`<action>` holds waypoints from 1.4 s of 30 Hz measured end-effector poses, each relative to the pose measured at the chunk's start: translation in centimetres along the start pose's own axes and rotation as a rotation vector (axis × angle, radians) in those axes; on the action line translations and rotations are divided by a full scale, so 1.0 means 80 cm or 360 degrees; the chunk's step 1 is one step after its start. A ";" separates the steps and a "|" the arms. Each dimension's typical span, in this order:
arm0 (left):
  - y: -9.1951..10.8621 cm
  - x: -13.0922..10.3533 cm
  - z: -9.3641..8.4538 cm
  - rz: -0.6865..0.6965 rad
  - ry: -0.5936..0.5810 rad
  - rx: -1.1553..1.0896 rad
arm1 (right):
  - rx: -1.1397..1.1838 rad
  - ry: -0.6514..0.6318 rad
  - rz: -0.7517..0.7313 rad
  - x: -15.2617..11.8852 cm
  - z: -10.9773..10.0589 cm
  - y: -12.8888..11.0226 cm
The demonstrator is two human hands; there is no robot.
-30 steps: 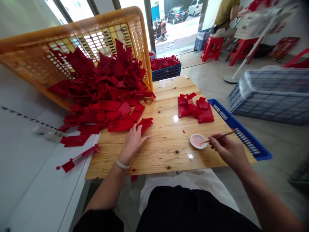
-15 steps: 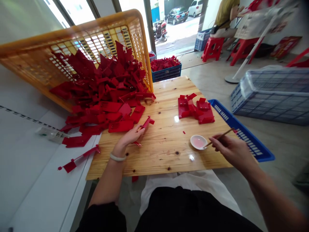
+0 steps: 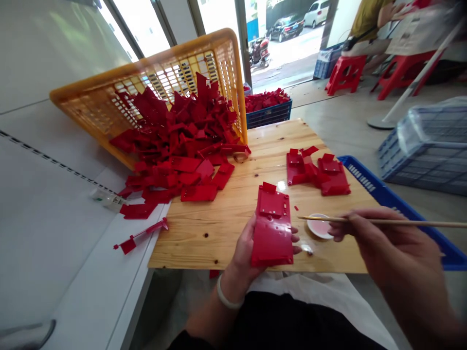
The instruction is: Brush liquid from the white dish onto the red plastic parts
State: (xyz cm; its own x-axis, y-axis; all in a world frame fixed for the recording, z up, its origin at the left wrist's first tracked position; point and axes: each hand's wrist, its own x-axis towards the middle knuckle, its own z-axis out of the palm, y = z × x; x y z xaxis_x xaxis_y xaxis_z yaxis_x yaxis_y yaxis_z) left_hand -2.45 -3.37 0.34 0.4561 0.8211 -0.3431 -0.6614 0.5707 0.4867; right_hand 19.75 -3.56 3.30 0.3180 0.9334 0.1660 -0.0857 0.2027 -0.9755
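My left hand (image 3: pixel 243 250) is closed around the edges of a flat red plastic panel (image 3: pixel 273 243), held tilted up above the table's front. The panel has a raised tab at its top, small holes and a little plate on its upper half. In my right hand (image 3: pixel 390 257) a thin wooden stick, like a fine paintbrush (image 3: pixel 412 223), is pinched between the fingers. It lies nearly level, its narrow tip pointing left, a little apart from the panel. Below it a small white dish (image 3: pixel 318 236) of pinkish liquid stands on the table, partly hidden by the brush and fingers.
A tipped yellow basket (image 3: pixel 146 63) spills red plastic parts (image 3: pixel 182 141) onto the wooden table (image 3: pixel 219 233). More red panels (image 3: pixel 333 180) lie at the right, beside a blue basket (image 3: pixel 368 182). One red strip (image 3: pixel 140 237) rests on the white ledge. A person sits farther back.
My left hand has moved right from beside the pile and now holds the red panel up. My right hand has lifted the brush out of the dish and levelled it, tip to the left.
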 end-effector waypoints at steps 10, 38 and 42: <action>-0.023 -0.006 0.014 -0.0110 0.0052 -0.0031 | -0.0015 -0.0140 -0.0231 -0.021 0.024 0.009; -0.032 -0.005 0.021 0.0013 0.0062 0.0044 | -0.0190 -0.0184 -0.0373 -0.026 0.021 0.010; -0.035 -0.003 0.017 0.0020 0.0064 0.0031 | -0.0204 -0.0195 -0.0398 -0.023 0.022 0.011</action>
State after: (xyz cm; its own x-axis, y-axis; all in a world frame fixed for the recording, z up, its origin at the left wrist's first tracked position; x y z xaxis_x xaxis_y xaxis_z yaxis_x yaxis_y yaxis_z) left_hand 0.06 -5.15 0.14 0.4230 0.8277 -0.3688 -0.6550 0.5605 0.5068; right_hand 17.43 -4.56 2.39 0.1974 0.8896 0.4118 0.1029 0.3990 -0.9112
